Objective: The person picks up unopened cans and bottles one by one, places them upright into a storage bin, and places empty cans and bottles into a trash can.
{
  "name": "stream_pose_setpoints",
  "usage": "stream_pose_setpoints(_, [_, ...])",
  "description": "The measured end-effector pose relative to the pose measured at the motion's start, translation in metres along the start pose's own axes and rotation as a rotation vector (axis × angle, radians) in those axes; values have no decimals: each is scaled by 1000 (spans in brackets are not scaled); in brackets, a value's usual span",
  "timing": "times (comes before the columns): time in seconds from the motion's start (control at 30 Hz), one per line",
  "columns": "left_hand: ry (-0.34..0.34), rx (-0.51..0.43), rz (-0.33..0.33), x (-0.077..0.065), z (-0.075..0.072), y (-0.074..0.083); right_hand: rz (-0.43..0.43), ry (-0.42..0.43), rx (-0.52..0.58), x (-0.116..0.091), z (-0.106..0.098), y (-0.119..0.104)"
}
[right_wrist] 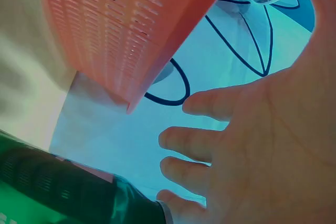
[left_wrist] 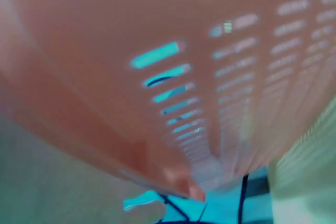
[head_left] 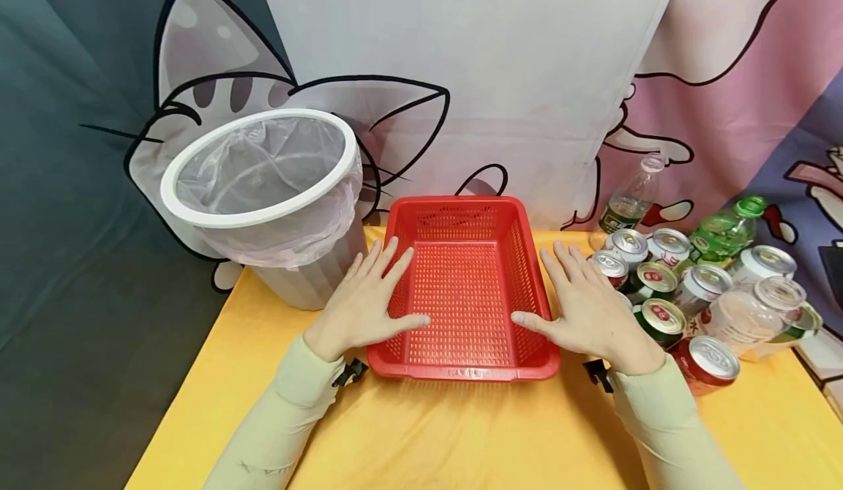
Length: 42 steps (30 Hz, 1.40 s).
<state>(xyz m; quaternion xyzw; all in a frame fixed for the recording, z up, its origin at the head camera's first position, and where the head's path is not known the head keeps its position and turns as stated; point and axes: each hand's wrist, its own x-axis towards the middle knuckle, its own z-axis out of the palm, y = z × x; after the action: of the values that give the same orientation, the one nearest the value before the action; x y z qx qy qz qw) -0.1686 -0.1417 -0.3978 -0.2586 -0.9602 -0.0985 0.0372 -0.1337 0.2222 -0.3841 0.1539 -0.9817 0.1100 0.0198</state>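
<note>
A red plastic basket [head_left: 461, 371] with perforated walls and floor sits on the yellow-covered table, with nothing inside. Beside its left rim is my left hand [head_left: 361, 303], fingers straight and spread, thumb reaching over the rim. My right hand [head_left: 593, 318] mirrors it at the right rim, its thumb also over the inside. Neither hand grips anything; whether the left touches the rim I cannot tell. The basket wall [left_wrist: 94, 77] fills most of the left wrist view. In the right wrist view, the open palm [right_wrist: 273, 140] faces the basket [right_wrist: 105, 35], fingers apart from its wall.
Left of the basket stands a tall bin [head_left: 303, 274] with a white rim and clear liner. On the right crowd several drink cans [head_left: 714, 358], a clear bottle [head_left: 632, 197], a green bottle [head_left: 724, 234] and a clear plastic container [head_left: 744, 318]. A printed cloth [head_left: 527, 58] hangs behind.
</note>
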Motion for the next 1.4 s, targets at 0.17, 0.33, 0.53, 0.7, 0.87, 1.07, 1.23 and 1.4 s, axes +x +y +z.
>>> stream_pose_setpoints(0.17, [55,-183,-39,7,0,-3,-36,72,12,1,1,3])
stream_pose_setpoints(0.33, [127,-322,-89,10,1,-8,-72,195,50,-1,4,4])
stream_pose_setpoints(0.53, [159,-488,-159,8,6,-17,-110,390,90,-12,4,8])
stream_pose_setpoints(0.7, [146,-720,-158,6,15,-25,-115,509,87,-31,-3,18])
stream_pose_setpoints(0.87, [136,-920,-254,5,25,-31,-66,551,105,-57,-13,29])
stream_pose_setpoints(1.07, [71,-1177,-402,9,34,-32,1,624,124,-89,-17,48])
stream_pose_setpoints(1.23, [59,-1249,-461,17,42,-35,93,699,100,-119,-13,65])
stream_pose_setpoints(1.4, [46,-1343,-476,25,49,-38,215,748,62,-142,-8,80])
